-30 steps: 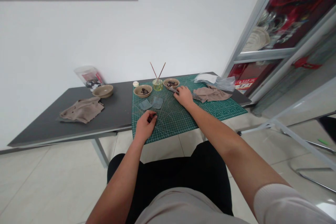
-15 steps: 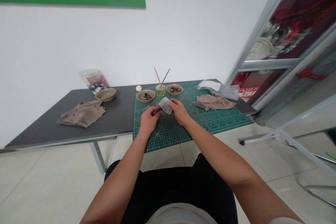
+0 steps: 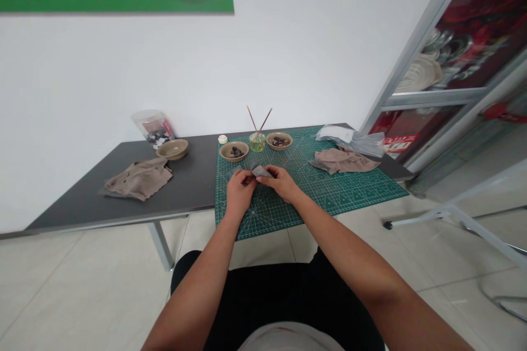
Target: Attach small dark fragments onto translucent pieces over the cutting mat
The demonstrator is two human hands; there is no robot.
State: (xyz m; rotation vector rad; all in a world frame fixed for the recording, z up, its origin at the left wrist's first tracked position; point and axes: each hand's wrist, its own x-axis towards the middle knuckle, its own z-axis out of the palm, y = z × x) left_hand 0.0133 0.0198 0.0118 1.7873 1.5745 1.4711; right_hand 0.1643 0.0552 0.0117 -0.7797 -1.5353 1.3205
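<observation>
Over the green cutting mat (image 3: 329, 192) my two hands meet. My left hand (image 3: 239, 191) is closed, pinching a small dark thing that I cannot make out. My right hand (image 3: 280, 182) is closed on a small grey sheet (image 3: 259, 171), pressed against what the left hand holds. Behind my hands stand two tan bowls of dark pieces (image 3: 234, 151) (image 3: 279, 141) and a small glass with two sticks (image 3: 257, 141).
A dark grey table (image 3: 185, 186) carries a tan cloth (image 3: 139, 180), an empty tan bowl (image 3: 172, 149), a tipped clear jar (image 3: 151, 125) and a small white lid (image 3: 223, 139). Another tan cloth (image 3: 343, 159) and a plastic bag (image 3: 349, 137) lie at the right. A glass cabinet (image 3: 453, 55) stands beyond.
My right hand left the far side of the mat with a grey sheet and came to my left hand. The sheet has since dropped lower between both hands.
</observation>
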